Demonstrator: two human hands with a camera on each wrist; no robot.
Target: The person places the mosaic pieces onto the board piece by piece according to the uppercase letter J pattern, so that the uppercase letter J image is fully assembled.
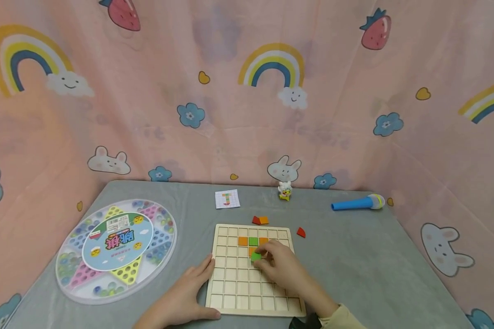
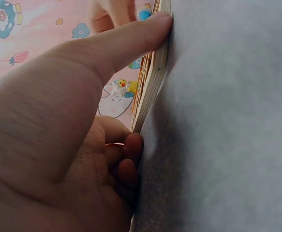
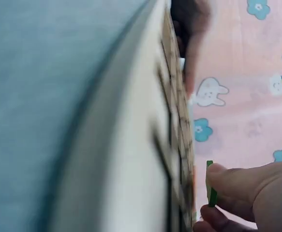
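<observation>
Now pinching a green tile (image 1: 255, 257) above the board (image 1: 229, 287) with right fingers (image 1: 271, 248), touching its edge with relaxed left fingers (image 1: 203, 267).

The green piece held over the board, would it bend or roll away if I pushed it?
The green piece probably won't bend: seen edge-on in the right wrist view, it looks straight. It's small and thin, so it's likely very light. Because it looks flat, it would more likely slide than roll if pushed.
</observation>
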